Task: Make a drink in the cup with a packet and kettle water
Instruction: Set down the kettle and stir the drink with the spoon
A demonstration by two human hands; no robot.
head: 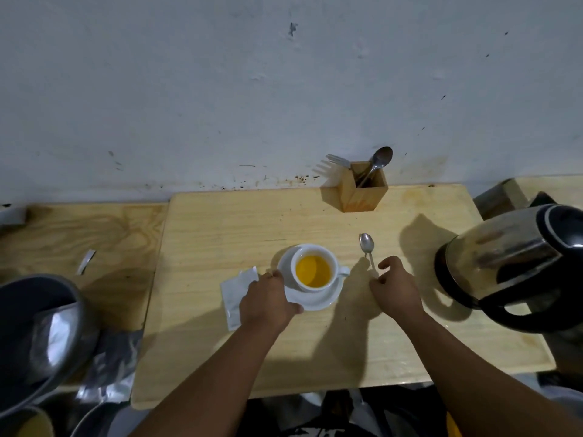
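Observation:
A white cup holding yellow-orange liquid stands on a white saucer in the middle of the wooden board. My left hand grips the saucer's left rim, partly over a white packet lying flat beside it. A metal spoon lies on the board to the cup's right; my right hand pinches the near end of its handle. The steel kettle with a black handle stands at the right edge.
A wooden cutlery box with a fork and spoons stands at the back by the wall. A torn packet strip lies on the left table. A grey metal pot and foil wrappers sit at lower left.

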